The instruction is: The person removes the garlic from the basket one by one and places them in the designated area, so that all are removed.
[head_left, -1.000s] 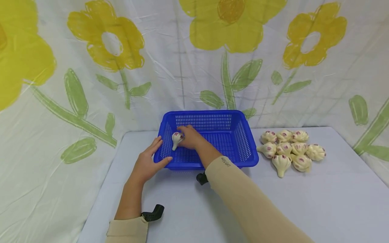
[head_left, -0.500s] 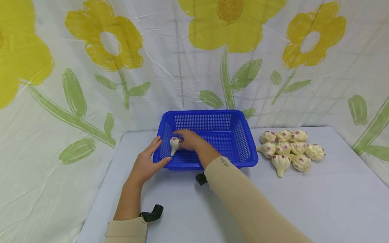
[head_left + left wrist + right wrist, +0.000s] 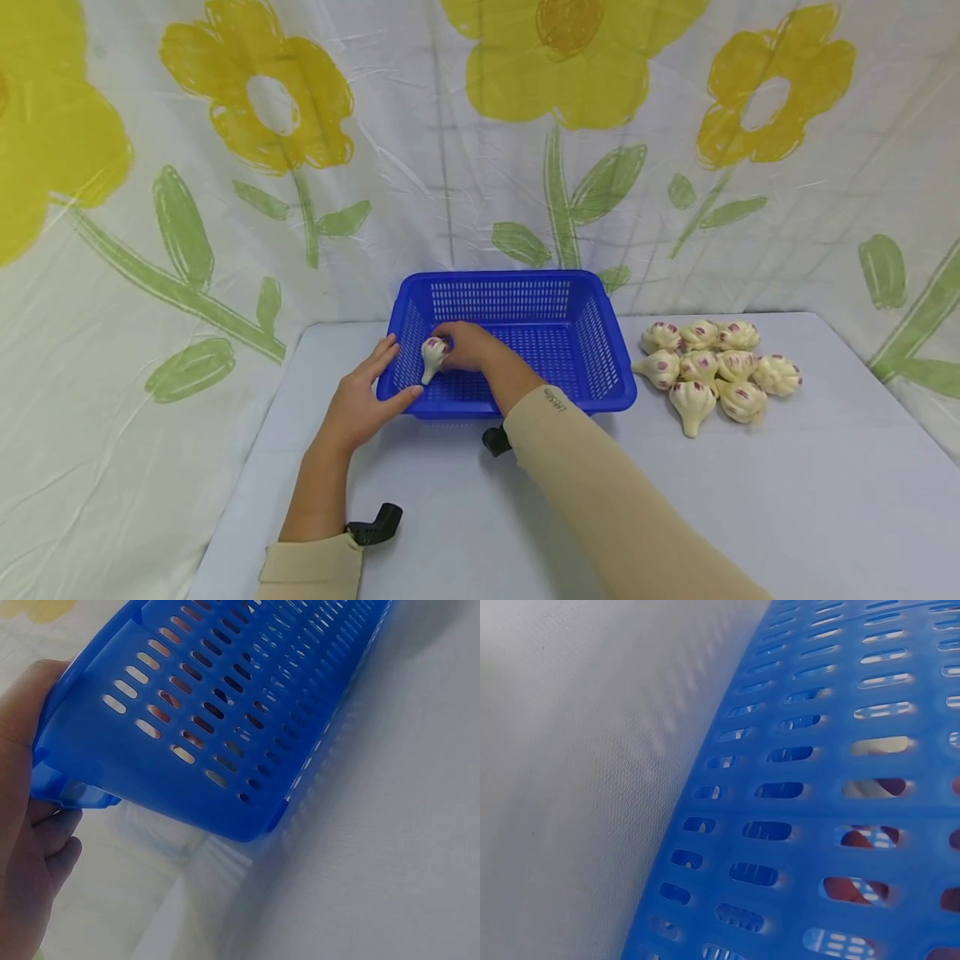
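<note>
A blue plastic basket (image 3: 517, 408) with slotted walls stands on the table. At its near left corner my left hand (image 3: 363, 408) holds the rim, thumb over the front edge and fingers along the left side. Fingertips (image 3: 66, 859) show below the rim in the left wrist view. Inside the basket, at the left, my right hand (image 3: 467, 346) grips a purple-streaked garlic bulb (image 3: 432, 354), its stem pointing down toward the near side. The basket wall (image 3: 727, 825) covers most of the right hand in the right wrist view; bits of it show through the slots.
Several more garlic bulbs (image 3: 701, 367) lie grouped to the right of the basket on the white-covered table (image 3: 427, 500). Behind the table hangs a white cloth (image 3: 405, 183) with yellow flowers. A black camera mount (image 3: 378, 527) sits at the left wrist.
The right hand has brought the garlic bulb slightly toward the near side within the basket, and its fingers have drawn in around it. The left hand stays at the corner.
</note>
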{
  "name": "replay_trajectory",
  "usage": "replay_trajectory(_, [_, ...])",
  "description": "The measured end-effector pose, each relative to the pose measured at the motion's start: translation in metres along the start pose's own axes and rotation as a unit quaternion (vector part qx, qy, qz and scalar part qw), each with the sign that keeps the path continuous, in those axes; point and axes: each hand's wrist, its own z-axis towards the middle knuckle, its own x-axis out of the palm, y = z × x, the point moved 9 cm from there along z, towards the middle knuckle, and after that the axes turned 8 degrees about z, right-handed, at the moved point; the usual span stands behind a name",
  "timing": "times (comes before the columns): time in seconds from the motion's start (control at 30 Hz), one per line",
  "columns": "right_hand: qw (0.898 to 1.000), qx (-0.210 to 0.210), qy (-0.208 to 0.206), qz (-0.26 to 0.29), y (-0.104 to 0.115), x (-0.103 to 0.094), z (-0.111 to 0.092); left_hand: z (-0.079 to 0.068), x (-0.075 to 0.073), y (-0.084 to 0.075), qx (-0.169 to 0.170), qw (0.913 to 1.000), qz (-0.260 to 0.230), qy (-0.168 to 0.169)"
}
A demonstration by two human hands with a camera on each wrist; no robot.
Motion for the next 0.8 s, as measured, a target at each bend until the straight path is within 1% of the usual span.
replay_trajectory(0.3, [1.0, 0.006, -0.009, 0.024, -0.0001, -0.0024, -0.0018, 0.0009, -0.0009, 0.0001, 0.002, 1.0, 0.003, -0.002])
replay_trajectory(0.63, [0.999, 0.014, 0.022, 0.041, -0.0013, 0.0025, -0.0028, 0.002, 0.0007, 0.0006, 0.0, 0.9999, 0.011, -0.002])
replay_trajectory(0.8, [0.999, 0.011, 0.034, 0.022, -0.0017, 0.005, -0.0021, 0.0014, 0.0011, 0.001, -0.007, 0.9999, 0.01, 0.003])
